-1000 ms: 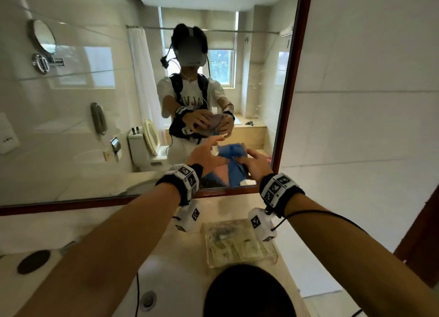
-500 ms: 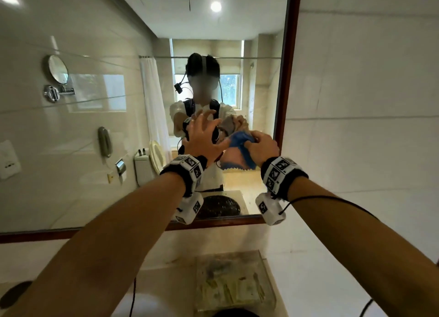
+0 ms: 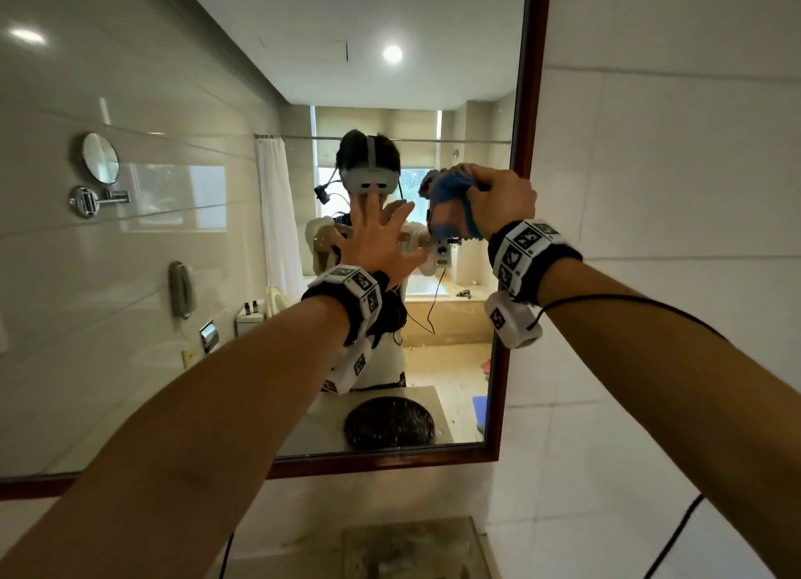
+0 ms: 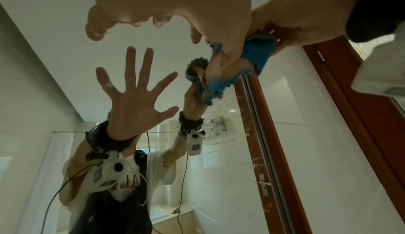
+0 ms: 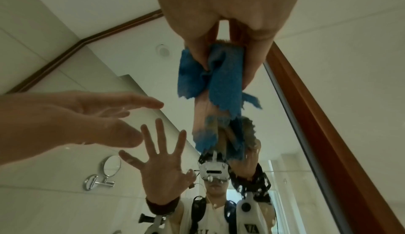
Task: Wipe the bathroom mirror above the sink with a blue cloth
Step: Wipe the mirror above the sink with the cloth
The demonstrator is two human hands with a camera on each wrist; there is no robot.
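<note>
The mirror (image 3: 173,275) fills the wall ahead, with a dark wooden frame (image 3: 526,101) along its right side. My right hand (image 3: 498,201) grips a bunched blue cloth (image 3: 448,188) and holds it against the glass close to that frame. In the right wrist view the blue cloth (image 5: 219,75) hangs from my curled fingers and meets its own reflection. My left hand (image 3: 372,231) is raised to the left of the cloth, fingers spread wide, holding nothing. In the left wrist view its fingertips (image 4: 94,33) hover a short way off the glass.
Water droplets (image 4: 247,134) speckle the glass near the right frame. A white tiled wall (image 3: 672,231) runs on the right. Below lies the counter with a clear tray (image 3: 411,548). A black cable (image 3: 672,535) hangs from my right arm.
Both hands have risen from low in front of the mirror. My left hand let go of the cloth and spread open. My right hand carried the cloth up towards the right frame.
</note>
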